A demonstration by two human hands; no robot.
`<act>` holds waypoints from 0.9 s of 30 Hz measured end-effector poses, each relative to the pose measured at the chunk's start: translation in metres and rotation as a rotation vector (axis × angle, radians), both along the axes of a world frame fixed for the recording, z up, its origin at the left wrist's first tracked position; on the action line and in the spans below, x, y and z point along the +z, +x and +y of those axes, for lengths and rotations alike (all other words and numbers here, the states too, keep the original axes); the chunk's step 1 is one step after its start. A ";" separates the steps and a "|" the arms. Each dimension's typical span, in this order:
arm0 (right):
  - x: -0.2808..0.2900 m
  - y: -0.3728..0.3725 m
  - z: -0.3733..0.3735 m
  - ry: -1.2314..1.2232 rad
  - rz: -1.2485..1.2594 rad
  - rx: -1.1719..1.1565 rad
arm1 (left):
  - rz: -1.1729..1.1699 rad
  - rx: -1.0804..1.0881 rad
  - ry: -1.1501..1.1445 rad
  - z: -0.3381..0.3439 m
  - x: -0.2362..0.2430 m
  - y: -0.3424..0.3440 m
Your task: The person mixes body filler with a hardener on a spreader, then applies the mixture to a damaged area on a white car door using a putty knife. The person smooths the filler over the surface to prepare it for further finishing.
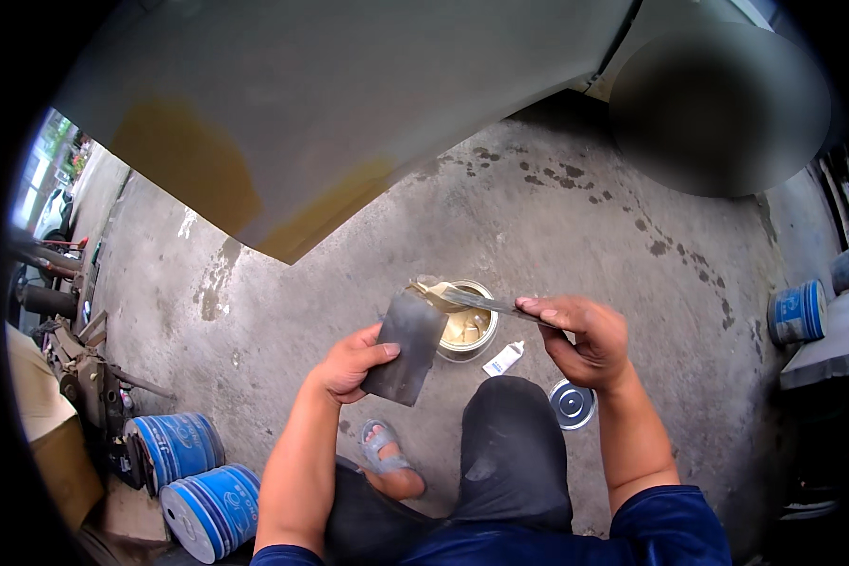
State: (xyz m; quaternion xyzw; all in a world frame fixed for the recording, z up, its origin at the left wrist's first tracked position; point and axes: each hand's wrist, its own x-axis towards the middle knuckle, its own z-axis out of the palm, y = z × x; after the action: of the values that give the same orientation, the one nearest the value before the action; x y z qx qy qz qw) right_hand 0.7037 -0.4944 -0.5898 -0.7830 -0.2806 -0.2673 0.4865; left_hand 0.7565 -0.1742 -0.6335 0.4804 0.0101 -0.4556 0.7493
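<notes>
My left hand (pixel 351 364) is closed around the lower side of a dark, flat rectangular plate (pixel 407 347), thumb on its face. Between the fingers of my right hand (pixel 587 338) is a long, thin putty knife (pixel 507 306), pointing left. Its far end meets the plate's upper edge, where a smear of cream-coloured putty (pixel 432 289) sits. Just beneath them an open can (pixel 494 324) of the same cream putty stands on the floor. Beside it lies a small white tube (pixel 505 358). A dark round lid (pixel 573 404) rests near my right forearm.
A large grey panel (pixel 349 85) with yellow-brown patches overhangs the far side. Blue buckets (pixel 174 448) stand at lower left, below piled metal parts (pixel 85 363). Another blue bucket (pixel 797 311) is at right. Dark wet spots mark the concrete floor (pixel 274 349).
</notes>
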 end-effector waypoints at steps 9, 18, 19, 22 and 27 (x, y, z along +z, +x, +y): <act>0.006 -0.004 0.035 0.281 -0.004 0.264 | -0.269 0.067 -0.058 0.008 0.032 -0.013; -0.005 -0.002 0.059 0.087 -0.112 0.269 | -0.481 0.071 0.005 0.016 0.044 -0.008; -0.004 -0.003 0.060 0.046 -0.113 0.244 | -0.471 0.074 0.001 0.018 0.042 -0.010; -0.007 -0.001 0.063 -0.017 -0.094 0.199 | -0.518 0.095 0.042 0.018 0.046 -0.013; -0.018 0.009 0.064 -0.035 -0.057 0.192 | -0.530 0.104 0.145 0.019 0.052 -0.015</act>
State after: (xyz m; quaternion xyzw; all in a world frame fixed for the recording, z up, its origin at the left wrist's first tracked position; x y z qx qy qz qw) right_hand 0.7125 -0.4302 -0.6079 -0.7530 -0.3729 -0.2367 0.4877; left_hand 0.7415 -0.1557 -0.5814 0.6339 -0.1289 -0.2731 0.7120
